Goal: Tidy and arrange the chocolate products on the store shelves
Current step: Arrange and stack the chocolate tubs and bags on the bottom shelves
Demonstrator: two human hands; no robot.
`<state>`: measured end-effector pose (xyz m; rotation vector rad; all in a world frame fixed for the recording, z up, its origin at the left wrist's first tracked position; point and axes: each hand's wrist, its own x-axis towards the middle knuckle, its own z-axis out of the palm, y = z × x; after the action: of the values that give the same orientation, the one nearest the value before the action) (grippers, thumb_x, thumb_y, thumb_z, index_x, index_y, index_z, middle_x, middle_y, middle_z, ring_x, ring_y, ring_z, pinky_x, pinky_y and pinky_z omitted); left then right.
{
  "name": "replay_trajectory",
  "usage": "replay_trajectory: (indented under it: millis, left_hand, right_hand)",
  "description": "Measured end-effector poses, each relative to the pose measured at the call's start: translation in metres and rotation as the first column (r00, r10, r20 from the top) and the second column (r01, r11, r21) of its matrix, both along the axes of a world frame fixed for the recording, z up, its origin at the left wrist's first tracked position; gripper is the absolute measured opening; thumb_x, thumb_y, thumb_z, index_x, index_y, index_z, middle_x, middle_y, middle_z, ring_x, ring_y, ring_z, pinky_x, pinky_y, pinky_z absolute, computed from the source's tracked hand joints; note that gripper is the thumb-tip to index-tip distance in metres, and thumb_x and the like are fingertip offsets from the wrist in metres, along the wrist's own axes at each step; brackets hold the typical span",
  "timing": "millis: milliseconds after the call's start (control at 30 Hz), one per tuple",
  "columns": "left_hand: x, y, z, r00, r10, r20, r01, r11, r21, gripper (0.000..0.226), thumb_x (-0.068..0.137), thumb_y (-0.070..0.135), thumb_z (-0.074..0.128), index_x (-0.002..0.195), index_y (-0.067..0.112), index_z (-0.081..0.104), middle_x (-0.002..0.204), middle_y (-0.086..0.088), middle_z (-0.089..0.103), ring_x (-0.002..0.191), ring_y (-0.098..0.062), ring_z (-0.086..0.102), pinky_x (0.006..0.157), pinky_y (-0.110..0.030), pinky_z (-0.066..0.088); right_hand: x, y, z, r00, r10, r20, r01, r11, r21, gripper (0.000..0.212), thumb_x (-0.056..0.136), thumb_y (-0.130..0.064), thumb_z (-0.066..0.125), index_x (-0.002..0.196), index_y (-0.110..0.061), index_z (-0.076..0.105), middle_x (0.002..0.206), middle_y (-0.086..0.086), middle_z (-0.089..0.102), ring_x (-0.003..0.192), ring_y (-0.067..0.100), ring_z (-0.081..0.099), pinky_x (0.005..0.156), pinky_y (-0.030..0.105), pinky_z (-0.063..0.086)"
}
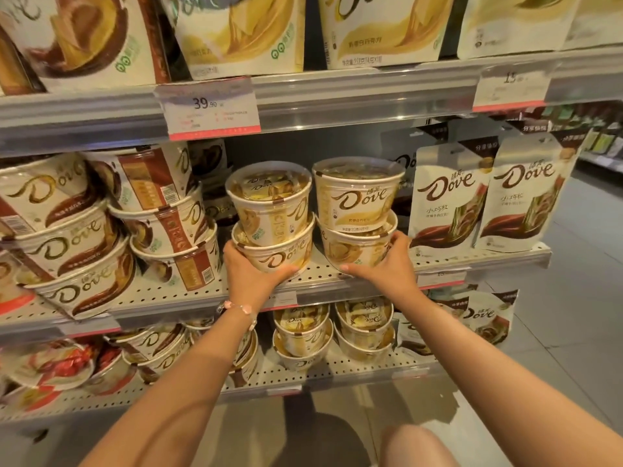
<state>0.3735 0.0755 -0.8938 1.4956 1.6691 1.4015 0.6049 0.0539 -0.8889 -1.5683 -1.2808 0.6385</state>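
From the head camera we look down at store shelves stocked with Dove chocolate. On the middle shelf (337,281), near its front edge, stand two short stacks of cream and gold tubs, side by side, each two tubs high.

Our left hand (249,274) grips the bottom tub of the left stack (279,254), thumb curled along its lower front and palm against its left side; the other fingers are hidden behind it. The upper left tub (269,203) sits tilted, leaning a little to the left. A beaded bracelet (239,310) circles that wrist.

Our right hand (387,264) holds the bottom tub of the right stack (354,247), thumb along its base and fingers wrapped round its right side. The upper right tub (357,193) stands upright, its logo facing us.

To the left, brown and cream tubs (77,244) are piled in leaning stacks. To the right, two standing pouches (488,197) face forward, just beside the right stack. A price tag reading 39.90 (209,109) hangs from the shelf above, under large bags (242,32). More tubs (303,335) fill the shelf below.
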Motion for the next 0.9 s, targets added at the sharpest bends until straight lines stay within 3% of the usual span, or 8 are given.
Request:
replay_trajectory:
  millis: [67, 167, 300, 467, 567, 733, 900]
  left_hand:
    - [0.000, -0.001, 0.000, 1.000, 0.007, -0.008, -0.007, 1.000, 0.000, 0.116, 0.040, 0.037, 0.093, 0.132, 0.013, 0.026, 0.137, -0.006, 0.037, 0.126, -0.018, 0.039, 0.106, -0.028, 0.032]
    - [-0.003, 0.000, -0.001, 0.999, -0.004, -0.037, 0.004, 1.000, 0.007, 0.107, 0.044, 0.037, 0.092, 0.128, 0.016, 0.029, 0.134, -0.006, 0.038, 0.124, -0.019, 0.040, 0.107, -0.033, 0.034]
    - [-0.009, 0.000, -0.002, 0.999, -0.023, -0.045, 0.022, 1.000, -0.012, 0.103, 0.050, 0.036, 0.090, 0.131, 0.016, 0.029, 0.135, -0.006, 0.035, 0.127, -0.021, 0.037, 0.109, -0.038, 0.033]
    - [-0.015, 0.002, -0.002, 0.998, -0.050, -0.039, 0.049, 0.998, -0.035, 0.104, 0.056, 0.034, 0.088, 0.139, 0.017, 0.028, 0.137, -0.005, 0.033, 0.129, -0.019, 0.033, 0.108, -0.031, 0.027]
    - [-0.017, 0.005, -0.004, 0.997, -0.067, -0.026, 0.066, 0.997, -0.044, 0.101, 0.059, 0.033, 0.086, 0.140, 0.019, 0.028, 0.137, -0.004, 0.036, 0.129, -0.020, 0.035, 0.111, -0.037, 0.029]
    - [-0.016, 0.005, -0.006, 0.998, -0.062, 0.000, 0.062, 0.998, -0.020, 0.104, 0.057, 0.032, 0.086, 0.140, 0.026, 0.023, 0.141, -0.002, 0.038, 0.131, -0.019, 0.035, 0.111, -0.045, 0.031]
    - [-0.006, 0.000, 0.000, 1.000, 0.001, 0.012, -0.001, 1.000, -0.024, 0.124, 0.048, 0.036, 0.091, 0.144, 0.013, 0.015, 0.145, -0.008, 0.027, 0.135, -0.022, 0.027, 0.112, -0.035, 0.025]
  right_hand:
    - [-0.007, 0.003, 0.001, 0.992, -0.104, 0.066, 0.104, 0.995, 0.013, 0.115, 0.047, -0.045, 0.090, 0.137, -0.009, 0.027, 0.136, 0.006, 0.037, 0.127, 0.021, 0.039, 0.103, 0.034, 0.037]
    - [-0.008, 0.008, 0.000, 0.986, -0.145, 0.083, 0.142, 0.989, 0.036, 0.109, 0.050, -0.045, 0.089, 0.135, -0.009, 0.033, 0.135, 0.007, 0.039, 0.126, 0.022, 0.041, 0.103, 0.036, 0.039]
    - [0.001, 0.009, -0.004, 0.992, -0.110, 0.069, 0.104, 0.991, 0.082, 0.100, 0.054, -0.040, 0.089, 0.135, -0.010, 0.039, 0.132, 0.006, 0.047, 0.122, 0.020, 0.045, 0.096, 0.030, 0.040]
    - [0.008, 0.005, -0.004, 0.998, -0.004, 0.062, -0.003, 0.995, 0.103, 0.088, 0.058, -0.037, 0.087, 0.131, -0.015, 0.043, 0.127, 0.000, 0.053, 0.116, 0.015, 0.049, 0.091, 0.026, 0.040]
    - [0.012, 0.000, -0.001, 0.996, 0.073, 0.049, -0.079, 0.990, 0.117, 0.083, 0.065, -0.028, 0.085, 0.133, -0.015, 0.041, 0.122, -0.007, 0.051, 0.110, 0.007, 0.048, 0.090, 0.022, 0.039]
    - [0.010, -0.004, -0.003, 0.991, 0.125, 0.056, -0.131, 0.985, 0.115, 0.084, 0.070, -0.025, 0.082, 0.138, -0.017, 0.033, 0.124, -0.008, 0.048, 0.116, 0.009, 0.047, 0.097, 0.025, 0.040]
    - [-0.010, -0.002, -0.007, 0.997, -0.057, 0.057, 0.049, 0.989, 0.137, 0.112, 0.047, -0.045, 0.090, 0.137, -0.016, 0.031, 0.136, 0.003, 0.039, 0.128, 0.016, 0.038, 0.105, 0.030, 0.032]
